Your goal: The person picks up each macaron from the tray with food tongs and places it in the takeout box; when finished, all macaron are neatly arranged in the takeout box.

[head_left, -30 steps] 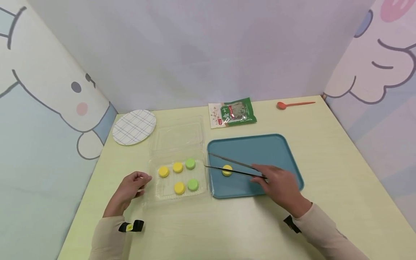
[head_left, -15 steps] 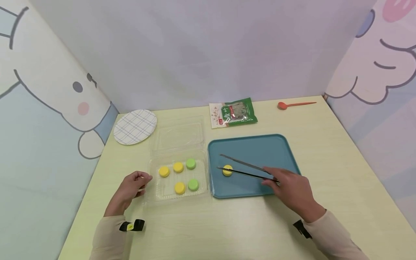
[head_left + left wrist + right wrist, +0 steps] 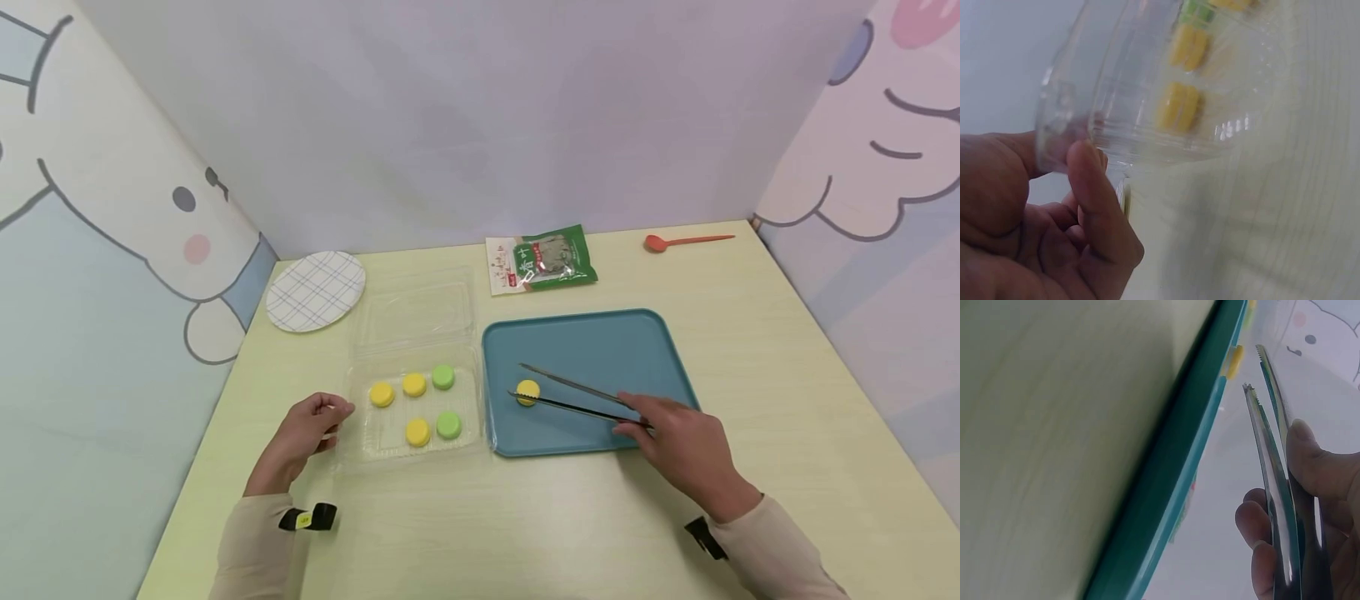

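Observation:
My left hand pinches the left edge of a clear plastic box between thumb and fingers; the left wrist view shows its rim there. Inside the box sit yellow macarons and green macarons, with its clear lid folded back. My right hand holds long metal tongs, their serrated tips spread apart. One yellow macaron lies on the blue tray, and the near tong arm crosses it in the head view. Nothing is clamped between the tips in the right wrist view.
A checked plate lies at the back left. Behind the tray is a green and white food packet, with a red spoon at the back right. Printed walls border the table's left, back and right.
My right hand has drawn the tongs to the right, from reaching the box's edge to over the tray, tips now around the lone yellow macaron. The left hand keeps its place.

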